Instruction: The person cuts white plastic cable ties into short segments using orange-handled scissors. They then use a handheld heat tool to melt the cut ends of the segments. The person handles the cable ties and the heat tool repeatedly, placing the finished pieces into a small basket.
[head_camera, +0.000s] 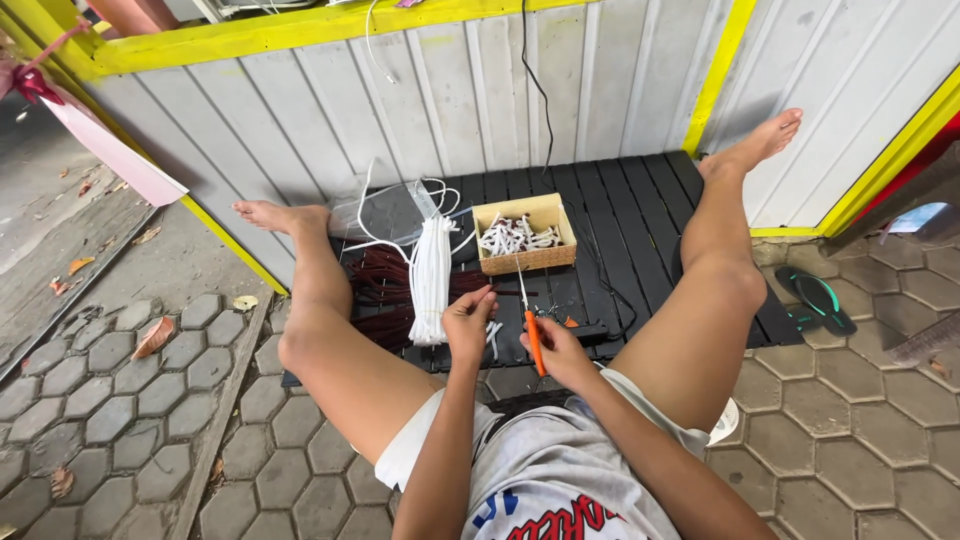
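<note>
Now, biggest first: a grey ribbed wall (480, 90) with yellow trim stands ahead of me, and hexagon pavers (120, 400) cover the ground on both sides. I sit with my bare legs spread on a black slatted pallet (640, 210), my feet resting against the wall. On the pallet's left part lies a heap of dark red cords (385, 290), and across it a thick white bundle (431, 280) of cords, folded and hanging toward me, with loose white strands looping behind it over a clear plastic bag (385, 212). Just right of the bundle sits a small tan box (523, 235) holding short white pieces. A black cable (540, 90) runs down the wall behind the box. A pair of green-strapped sandals (815, 300) lies on the pavers past my right knee. My left hand (468, 322) is raised over the pallet's near edge, its fingers pinched together on the end of a thin dark red cord (505, 293) that stretches rightward. My right hand (560, 352) sits just beside it, fingers clenched around orange-handled scissors (530, 318), whose blades point up and away toward the box, close by the cord; whether the blades touch it I cannot tell. A few white scraps (494, 335) lie on the pallet between my hands.
</note>
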